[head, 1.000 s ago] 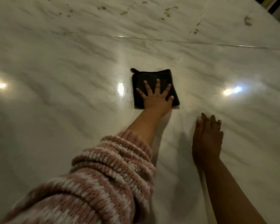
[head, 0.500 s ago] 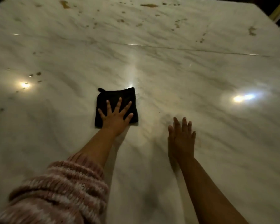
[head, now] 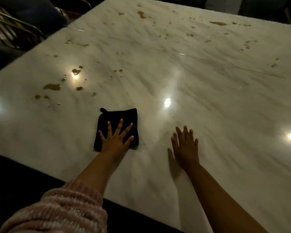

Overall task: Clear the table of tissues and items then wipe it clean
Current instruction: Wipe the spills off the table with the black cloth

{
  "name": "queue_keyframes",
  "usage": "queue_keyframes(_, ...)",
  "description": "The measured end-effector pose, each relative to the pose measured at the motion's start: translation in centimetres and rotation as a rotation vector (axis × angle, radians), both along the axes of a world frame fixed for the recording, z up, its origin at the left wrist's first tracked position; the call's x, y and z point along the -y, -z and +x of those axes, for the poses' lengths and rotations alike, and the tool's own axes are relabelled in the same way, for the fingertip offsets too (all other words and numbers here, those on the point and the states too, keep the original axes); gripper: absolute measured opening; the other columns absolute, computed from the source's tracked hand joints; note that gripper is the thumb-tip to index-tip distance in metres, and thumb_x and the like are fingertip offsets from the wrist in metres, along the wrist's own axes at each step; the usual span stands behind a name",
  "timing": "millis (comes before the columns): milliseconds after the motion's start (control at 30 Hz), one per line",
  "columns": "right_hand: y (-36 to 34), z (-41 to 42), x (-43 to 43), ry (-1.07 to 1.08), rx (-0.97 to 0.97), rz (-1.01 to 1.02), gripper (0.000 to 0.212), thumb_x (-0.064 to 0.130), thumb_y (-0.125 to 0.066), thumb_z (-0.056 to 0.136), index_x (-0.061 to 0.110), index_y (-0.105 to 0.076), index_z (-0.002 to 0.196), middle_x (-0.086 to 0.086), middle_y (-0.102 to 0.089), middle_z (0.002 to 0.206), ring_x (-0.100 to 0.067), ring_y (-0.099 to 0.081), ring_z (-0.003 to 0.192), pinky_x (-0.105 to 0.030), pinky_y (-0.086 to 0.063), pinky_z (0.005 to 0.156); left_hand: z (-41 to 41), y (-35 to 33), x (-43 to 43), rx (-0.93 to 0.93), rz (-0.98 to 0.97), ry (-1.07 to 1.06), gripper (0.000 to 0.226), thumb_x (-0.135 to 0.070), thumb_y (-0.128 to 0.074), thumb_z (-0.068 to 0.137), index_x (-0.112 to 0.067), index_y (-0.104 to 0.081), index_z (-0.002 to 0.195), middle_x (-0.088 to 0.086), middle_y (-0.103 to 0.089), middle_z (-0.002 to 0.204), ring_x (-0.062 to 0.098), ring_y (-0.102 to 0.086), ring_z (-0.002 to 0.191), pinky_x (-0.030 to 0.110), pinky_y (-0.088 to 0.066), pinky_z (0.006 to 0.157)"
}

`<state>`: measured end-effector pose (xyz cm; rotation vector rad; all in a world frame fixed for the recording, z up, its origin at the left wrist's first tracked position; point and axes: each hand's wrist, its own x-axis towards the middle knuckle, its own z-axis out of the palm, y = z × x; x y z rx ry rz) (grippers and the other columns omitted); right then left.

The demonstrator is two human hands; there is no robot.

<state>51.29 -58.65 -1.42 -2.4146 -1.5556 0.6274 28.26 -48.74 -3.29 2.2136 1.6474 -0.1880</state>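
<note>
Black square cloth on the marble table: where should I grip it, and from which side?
The black square cloth lies flat, with the left hand pressing spread fingers over its near half. So probably pinch the small loop at its far-left corner, or the bare far edge, coming from the far side.

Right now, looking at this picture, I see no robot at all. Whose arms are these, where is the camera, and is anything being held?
There is no machine here: a person works with two bare hands. The one picture comes from a wide-angle camera worn on the person's head, looking forward and down, so the arms reach in from below. The left hand, its arm in a pink knitted sleeve, presses spread fingers flat on a black cloth on the white marble table. The right hand lies open on or just above the marble beside it, holding nothing. Many brown spills dot the left and far parts of the table, not yet wiped.
</note>
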Motion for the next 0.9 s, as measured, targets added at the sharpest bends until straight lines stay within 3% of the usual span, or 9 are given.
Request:
queue_keyframes(100, 0.2, -5.6, -3.7, -0.028, -0.025, 0.032, 0.054, 0.043, -0.021, 0.101, 0.028, -0.008, 0.151, 0.0, 0.007, 0.159, -0.018, 0.014, 0.145, -0.042, 0.006, 0.116, -5.7, 0.2, -1.3, -0.001, 0.022, 0.065, 0.075, -0.084, 0.013, 0.062, -0.057, 0.02, 0.131, -0.016, 0.026, 0.151, 0.03, 0.026, 0.14, 0.062, 0.012, 0.107)
queue_keyframes(233, 0.6, -14.0, -9.4, -0.052, -0.044, 0.071, 0.053, 0.042, -0.024, 0.101, 0.029, -0.011, 0.15, 0.0, 0.006, 0.159, -0.018, 0.013, 0.145, -0.042, 0.006, 0.116, -15.8, 0.5, -4.9, 0.02, 0.014, 0.071, 0.083, -0.087, 0.027, 0.048, -0.062, 0.021, 0.127, -0.02, 0.03, 0.146, 0.02, 0.033, 0.134, 0.06, 0.013, 0.108)
queue_keyframes(300, 0.9, -18.2, -12.8, -0.059, -0.049, 0.081, 0.052, 0.043, -0.024, 0.101, 0.03, -0.013, 0.15, 0.0, 0.004, 0.159, -0.018, 0.012, 0.145, -0.043, 0.006, 0.116, -21.8, 0.6, -7.6, 0.01, 0.021, 0.025, 0.08, -0.088, 0.023, 0.053, -0.062, 0.018, 0.129, -0.021, 0.03, 0.146, 0.022, 0.031, 0.136, 0.06, 0.013, 0.108)
queue_keyframes(433, 2.5, -24.0, -17.3, -0.027, 0.027, 0.003, 0.054, 0.045, -0.02, 0.1, 0.031, -0.006, 0.15, -0.001, 0.01, 0.159, -0.02, 0.015, 0.145, -0.05, 0.012, 0.113, -33.5, 0.8, -14.8, -0.05, 0.039, -0.193, 0.059, -0.063, -0.023, 0.092, -0.053, 0.013, 0.138, -0.015, 0.018, 0.155, 0.03, 0.02, 0.142, 0.063, 0.007, 0.108)
queue_keyframes(533, 3.5, -25.2, -17.8, 0.009, 0.149, -0.017, 0.055, 0.052, -0.012, 0.097, 0.036, -0.001, 0.149, 0.002, 0.013, 0.158, -0.02, 0.015, 0.145, -0.052, 0.015, 0.112, -38.9, 0.6, -20.2, -0.061, 0.007, -0.436, 0.058, -0.056, -0.025, 0.095, -0.05, 0.005, 0.144, -0.01, 0.017, 0.156, 0.036, 0.018, 0.142, 0.068, 0.004, 0.107)
queue_keyframes(633, 3.4, -25.1, -17.5, 0.026, 0.155, -0.005, 0.06, 0.055, -0.008, 0.092, 0.037, -0.005, 0.149, 0.004, 0.008, 0.159, -0.018, 0.012, 0.145, -0.051, 0.01, 0.115, -37.2, 0.1, -23.6, -0.046, -0.037, -0.598, 0.058, -0.058, -0.018, 0.095, -0.045, 0.006, 0.146, -0.003, 0.021, 0.156, 0.043, 0.02, 0.139, 0.072, 0.005, 0.104)
queue_keyframes(700, 3.3, -25.3, -17.6, 0.033, 0.178, 0.007, 0.062, 0.055, -0.008, 0.09, 0.037, -0.007, 0.149, 0.004, 0.005, 0.159, -0.017, 0.01, 0.146, -0.051, 0.008, 0.115, -33.5, -0.2, -23.2, -0.016, -0.044, -0.501, 0.058, -0.056, -0.019, 0.096, -0.043, 0.007, 0.147, 0.0, 0.022, 0.156, 0.045, 0.02, 0.138, 0.073, 0.005, 0.104)
queue_keyframes(800, 3.3, -25.5, -17.8, 0.049, 0.204, 0.014, 0.062, 0.056, -0.009, 0.091, 0.036, -0.008, 0.149, 0.004, 0.003, 0.159, -0.017, 0.008, 0.146, -0.052, 0.008, 0.115, -28.5, 0.5, -18.2, -0.028, 0.019, -0.077, 0.059, -0.06, -0.016, 0.093, -0.047, 0.017, 0.14, -0.005, 0.025, 0.154, 0.042, 0.024, 0.138, 0.068, 0.01, 0.103)
queue_keyframes(900, 3.2, -25.5, -17.8, 0.054, 0.205, -0.012, 0.063, 0.055, -0.009, 0.09, 0.036, -0.008, 0.15, 0.004, 0.004, 0.159, -0.017, 0.008, 0.146, -0.052, 0.007, 0.115, -28.8, 1.0, -14.7, -0.002, 0.0, 0.255, 0.065, -0.08, 0.019, 0.067, -0.059, 0.026, 0.128, -0.014, 0.032, 0.147, 0.033, 0.032, 0.136, 0.058, 0.021, 0.103)
